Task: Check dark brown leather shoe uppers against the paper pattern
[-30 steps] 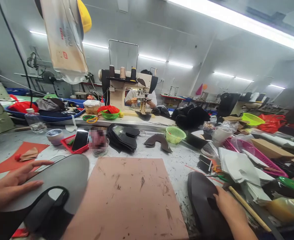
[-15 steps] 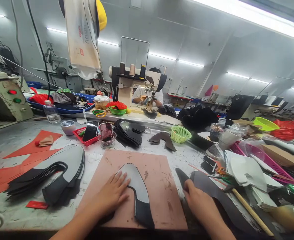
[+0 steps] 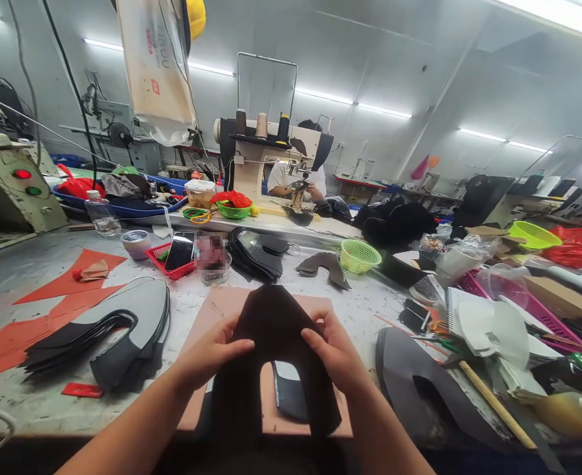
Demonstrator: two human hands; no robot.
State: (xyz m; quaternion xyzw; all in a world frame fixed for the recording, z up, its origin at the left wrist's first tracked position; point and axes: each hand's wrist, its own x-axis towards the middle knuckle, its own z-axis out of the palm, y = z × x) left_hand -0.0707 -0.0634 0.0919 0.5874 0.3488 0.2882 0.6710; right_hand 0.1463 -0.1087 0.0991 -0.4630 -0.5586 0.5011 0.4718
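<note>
A dark, horseshoe-shaped shoe upper piece (image 3: 276, 323) is held up in front of me, its rounded end pointing away. My left hand (image 3: 214, 353) pinches its left edge, thumb on top. On the opposite edge my right hand (image 3: 333, 349) grips it the same way. Beneath it lies a pink board (image 3: 216, 300). Through the piece's opening I see part of a grey-and-black upper piece (image 3: 291, 392) on the board; the rest is covered. A stack of similar grey-and-black uppers (image 3: 145, 313) sits left, and a pile of dark uppers (image 3: 410, 363) lies right.
Beyond the board stand a red basket (image 3: 172, 264), more dark pieces (image 3: 256, 254) and a green basket (image 3: 360, 256). A wooden stick (image 3: 499, 406) and paper pieces (image 3: 491, 336) lie right. A person works behind the sewing machine (image 3: 251, 165).
My right hand has brought a dark upper piece from the right-hand pile to over the board. My left hand has left the grey-and-black piece and now holds the dark one too.
</note>
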